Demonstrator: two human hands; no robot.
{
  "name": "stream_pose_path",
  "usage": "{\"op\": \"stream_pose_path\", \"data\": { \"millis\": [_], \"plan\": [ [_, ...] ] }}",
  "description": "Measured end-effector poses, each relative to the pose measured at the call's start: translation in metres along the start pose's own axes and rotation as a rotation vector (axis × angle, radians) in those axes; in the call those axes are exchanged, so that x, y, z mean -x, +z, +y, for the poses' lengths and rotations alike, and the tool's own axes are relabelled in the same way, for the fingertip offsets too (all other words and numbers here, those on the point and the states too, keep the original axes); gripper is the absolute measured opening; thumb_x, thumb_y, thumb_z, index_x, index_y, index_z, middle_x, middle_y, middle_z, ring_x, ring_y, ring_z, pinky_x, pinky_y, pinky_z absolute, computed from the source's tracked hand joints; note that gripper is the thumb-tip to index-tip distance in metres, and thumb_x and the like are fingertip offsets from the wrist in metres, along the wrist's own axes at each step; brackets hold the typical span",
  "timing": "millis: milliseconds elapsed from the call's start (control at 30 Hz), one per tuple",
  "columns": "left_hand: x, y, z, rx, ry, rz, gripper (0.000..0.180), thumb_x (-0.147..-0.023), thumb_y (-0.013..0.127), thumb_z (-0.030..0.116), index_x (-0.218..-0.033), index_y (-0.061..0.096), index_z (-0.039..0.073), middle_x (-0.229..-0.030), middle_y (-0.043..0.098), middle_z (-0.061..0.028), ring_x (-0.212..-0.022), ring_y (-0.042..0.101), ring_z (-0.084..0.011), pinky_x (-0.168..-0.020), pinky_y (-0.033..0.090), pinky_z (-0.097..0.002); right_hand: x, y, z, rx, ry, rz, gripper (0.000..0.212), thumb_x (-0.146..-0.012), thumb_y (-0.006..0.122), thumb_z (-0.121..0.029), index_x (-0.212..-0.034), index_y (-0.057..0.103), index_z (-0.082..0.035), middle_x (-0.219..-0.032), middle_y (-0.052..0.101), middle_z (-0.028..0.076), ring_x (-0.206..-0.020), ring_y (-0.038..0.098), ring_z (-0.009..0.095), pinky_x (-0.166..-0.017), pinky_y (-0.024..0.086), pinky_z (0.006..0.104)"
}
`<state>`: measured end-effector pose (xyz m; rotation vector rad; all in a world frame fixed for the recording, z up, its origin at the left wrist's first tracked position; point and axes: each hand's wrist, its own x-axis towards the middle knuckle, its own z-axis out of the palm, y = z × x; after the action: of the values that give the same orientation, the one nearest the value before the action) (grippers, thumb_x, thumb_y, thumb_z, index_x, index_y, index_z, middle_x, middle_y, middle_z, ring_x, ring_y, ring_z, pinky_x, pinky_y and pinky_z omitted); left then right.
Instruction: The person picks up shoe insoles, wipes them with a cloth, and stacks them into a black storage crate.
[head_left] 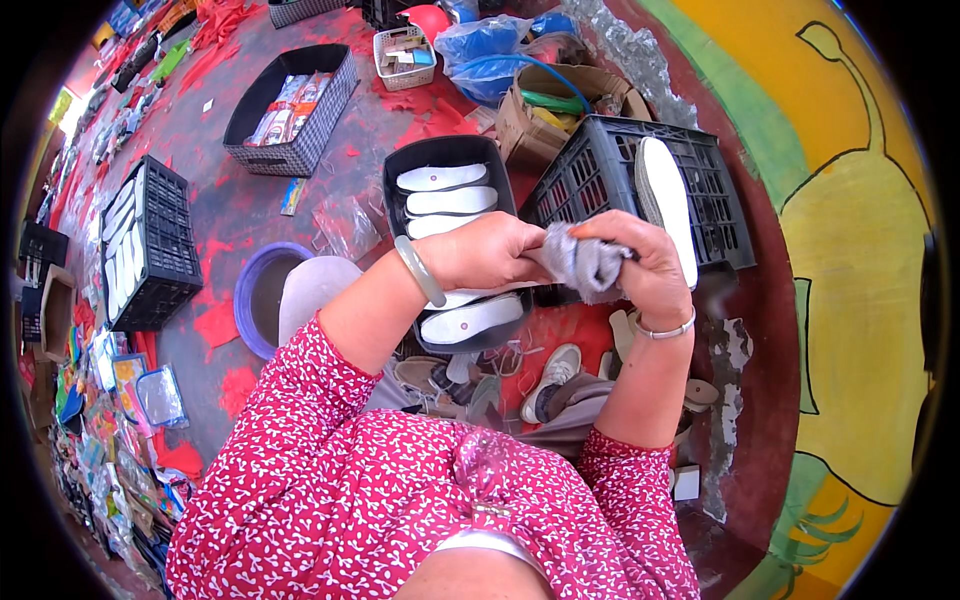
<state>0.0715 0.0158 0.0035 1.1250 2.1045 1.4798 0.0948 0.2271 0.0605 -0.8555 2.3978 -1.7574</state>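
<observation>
Between my hands is a crumpled grey cloth (582, 262), bunched and twisted. My left hand (492, 250), with a pale bangle at its wrist, is closed on the cloth's left end. The fingers of my right hand (652, 262) are curled round the other end. Below my hands stands a black bin (400, 165) with several white insoles (450, 201) laid across it; my left hand and forearm hide part of them. To the right, a stack of white-topped insoles (667, 195) lies on an upturned dark grey plastic crate (720, 190).
A purple-rimmed bucket (243, 300) is left of my knee. Farther left stands a black crate (165, 250) of insoles. Beyond are a checked fabric box (335, 115), a white basket (405, 75) and a cardboard box (520, 125). A painted wall (850, 250) runs along the right.
</observation>
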Motion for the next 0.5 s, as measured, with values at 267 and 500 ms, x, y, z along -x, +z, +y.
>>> {"op": "stream_pose_path", "data": {
  "millis": [267, 500],
  "plan": [
    [0.006, -0.014, 0.007, 0.773, -0.229, 0.094, 0.021, -0.085, 0.063, 0.01, -0.102, 0.061, -0.001, -0.085, 0.065, -0.0053, -0.074, 0.064, -0.0129, -0.065, 0.052, -0.026, 0.011, -0.029, 0.017, -0.736, -0.102, 0.643, 0.032, -0.08, 0.053, 0.004, -0.111, 0.055, 0.003, -0.105, 0.062, 0.012, -0.097, 0.06, 0.022, -0.087, 0.048, 0.0338],
    [0.001, -0.005, 0.001, 0.784, -0.161, 0.064, 0.023, -0.09, 0.058, 0.018, -0.106, 0.059, 0.001, -0.088, 0.065, -0.0055, -0.077, 0.064, -0.0134, -0.065, 0.053, -0.0264, -0.003, 0.004, -0.007, -0.285, 0.109, 0.337, 0.034, -0.08, 0.049, 0.008, -0.113, 0.055, 0.002, -0.113, 0.057, 0.009, -0.1, 0.056, 0.018, -0.087, 0.044, 0.0276]
  ]
}}
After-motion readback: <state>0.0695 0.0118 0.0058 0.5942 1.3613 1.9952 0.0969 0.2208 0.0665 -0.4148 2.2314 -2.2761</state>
